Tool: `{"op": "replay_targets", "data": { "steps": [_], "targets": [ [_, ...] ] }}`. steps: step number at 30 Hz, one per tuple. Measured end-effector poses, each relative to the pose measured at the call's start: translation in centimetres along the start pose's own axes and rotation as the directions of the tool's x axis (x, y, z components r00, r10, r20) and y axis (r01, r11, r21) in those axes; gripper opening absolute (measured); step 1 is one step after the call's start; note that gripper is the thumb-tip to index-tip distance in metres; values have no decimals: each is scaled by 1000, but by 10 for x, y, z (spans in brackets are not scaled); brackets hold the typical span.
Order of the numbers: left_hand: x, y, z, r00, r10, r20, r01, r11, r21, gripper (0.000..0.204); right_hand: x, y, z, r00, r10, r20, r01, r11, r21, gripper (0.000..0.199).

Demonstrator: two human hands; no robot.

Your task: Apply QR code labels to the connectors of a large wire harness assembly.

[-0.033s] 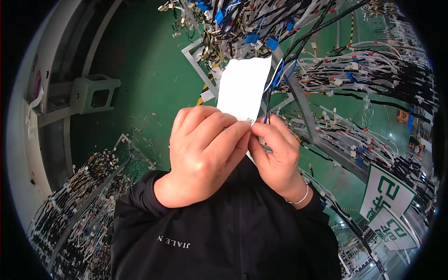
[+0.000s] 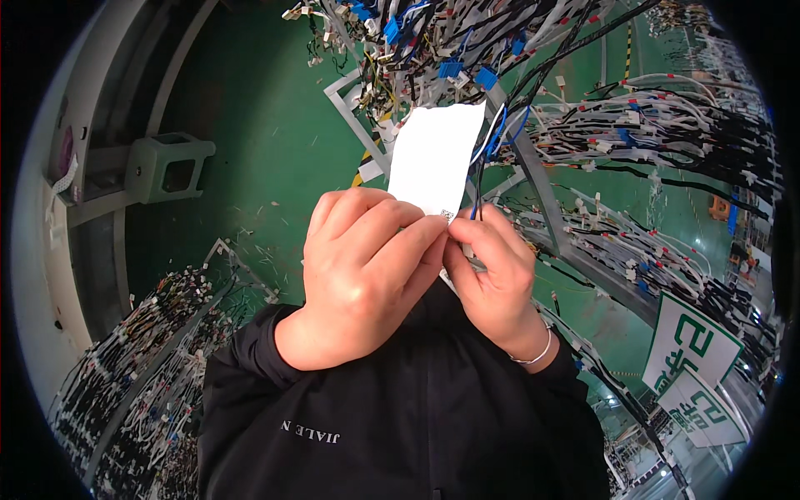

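Observation:
My left hand [image 2: 358, 279] is closed, thumb and forefinger pinching the lower edge of a white paper sheet [image 2: 435, 158]. Overexposed over most of its face, the sheet shows a small printed square code at its lower right corner. Against that corner my right hand [image 2: 492, 275] is also closed, its fingertips nearly touching the left ones. Thin blue and black wires [image 2: 477, 187] run down from above into the right fingers. Where exactly they are gripped is hidden behind the fingers.
Thick bundles of wire harnesses [image 2: 650, 137] with white and blue connectors hang ahead and to the right on a metal frame [image 2: 537, 187]. More harnesses [image 2: 154, 358] hang at the lower left. White signs [image 2: 692, 346] stand at the right, and a pale machine housing [image 2: 171, 167] is at the left.

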State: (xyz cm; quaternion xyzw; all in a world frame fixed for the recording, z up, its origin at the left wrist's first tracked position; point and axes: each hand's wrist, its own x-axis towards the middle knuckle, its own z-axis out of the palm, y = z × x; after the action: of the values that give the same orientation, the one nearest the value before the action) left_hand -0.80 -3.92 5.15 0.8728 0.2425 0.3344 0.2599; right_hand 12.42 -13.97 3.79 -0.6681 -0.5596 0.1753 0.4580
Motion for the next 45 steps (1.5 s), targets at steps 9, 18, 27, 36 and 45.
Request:
{"op": "replay_targets", "data": {
  "steps": [9, 18, 27, 36, 45],
  "targets": [
    [5, -5, -5, 979, -159, 129, 186, 954, -234, 25, 0, 3, 0, 1000, -5, -8, 5, 1000, -1, 25],
    [0, -28, -1, 953, -284, 108, 301, 844, -443, 16, 2, 3, -3, 1000, -4, 15, 3, 1000, 27, 22],
    [22, -52, -11, 907, -364, 211, 352, 380, -855, 11, 1, 12, -4, 1000, -9, -21, 9, 999, -35, 22],
    [89, -43, 23, 757, -27, 653, 613, 377, -694, 11, -5, 22, -10, 981, -158, 115, 168, 983, -76, 28],
    [83, -40, 37, 851, -91, 517, 522, 259, -813, 15, -40, 26, -35, 889, 437, 133, -451, 791, 414, 78]
  ]
}}
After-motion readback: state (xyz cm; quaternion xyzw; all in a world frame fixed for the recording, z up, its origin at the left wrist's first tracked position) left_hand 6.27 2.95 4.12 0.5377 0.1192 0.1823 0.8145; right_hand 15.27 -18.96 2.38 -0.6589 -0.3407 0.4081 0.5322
